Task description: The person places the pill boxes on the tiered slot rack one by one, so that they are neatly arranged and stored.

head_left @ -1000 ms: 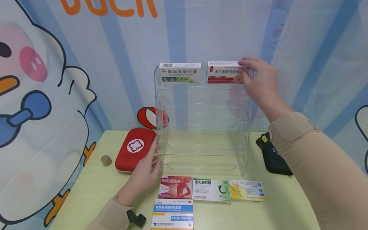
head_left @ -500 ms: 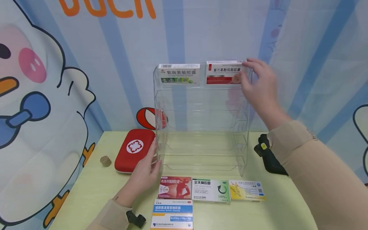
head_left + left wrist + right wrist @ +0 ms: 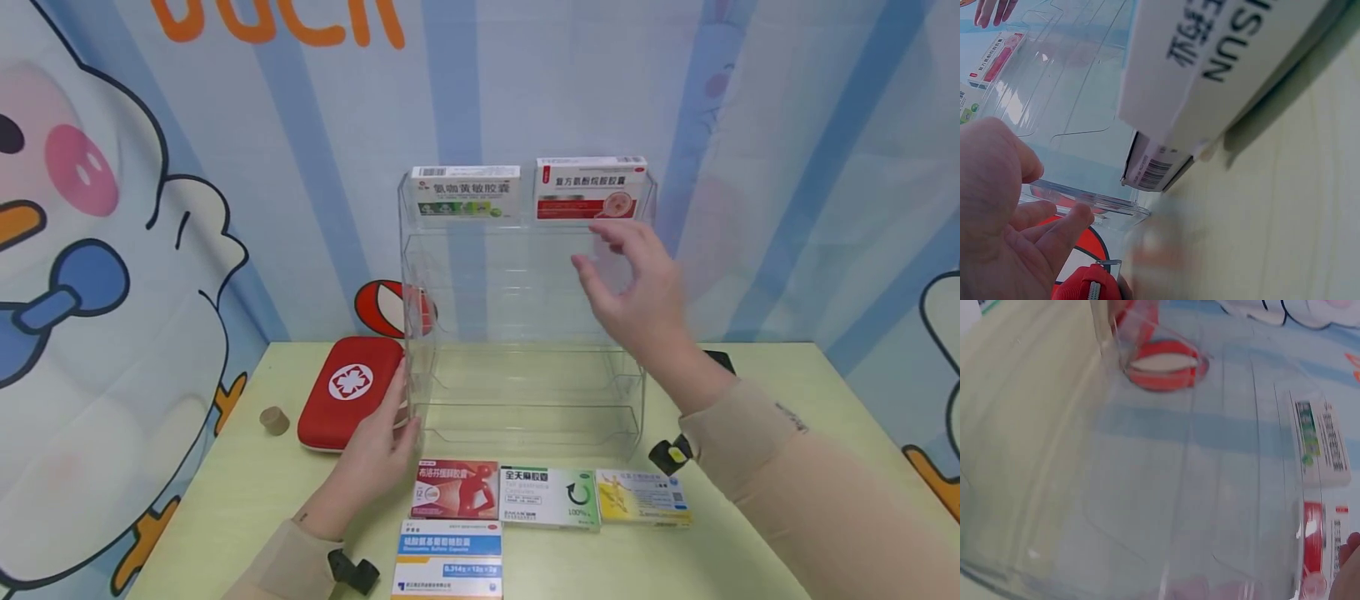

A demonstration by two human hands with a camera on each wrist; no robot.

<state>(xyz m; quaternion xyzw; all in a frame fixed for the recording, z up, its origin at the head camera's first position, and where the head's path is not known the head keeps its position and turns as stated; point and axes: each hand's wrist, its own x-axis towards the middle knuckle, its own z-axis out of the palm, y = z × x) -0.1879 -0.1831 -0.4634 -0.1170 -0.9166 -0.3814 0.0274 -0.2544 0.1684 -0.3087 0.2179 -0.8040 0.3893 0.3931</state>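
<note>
Clear, see-through material formed the rack (image 3: 525,406) standing upright in the centre of the frame, with a red-and-white box (image 3: 590,190) at the right of its top tier and a white-and-green box (image 3: 465,193) at the left. At the rack's lower left side, the left hand (image 3: 378,446) held the edge between thumb and nearly straight fingers; the right hand (image 3: 636,287) gripped nothing, its thumb and fingers parted just below the red-and-white box. The rack looked light, so a knock from the right hand could have tipped the red-and-white box, and an uneven push by the left hand could have slid the rack into the four flat boxes (image 3: 551,497) at lower centre. The red-and-white box's printed front faced outward, lettering upright, its long axis running left to right across the frame.
</note>
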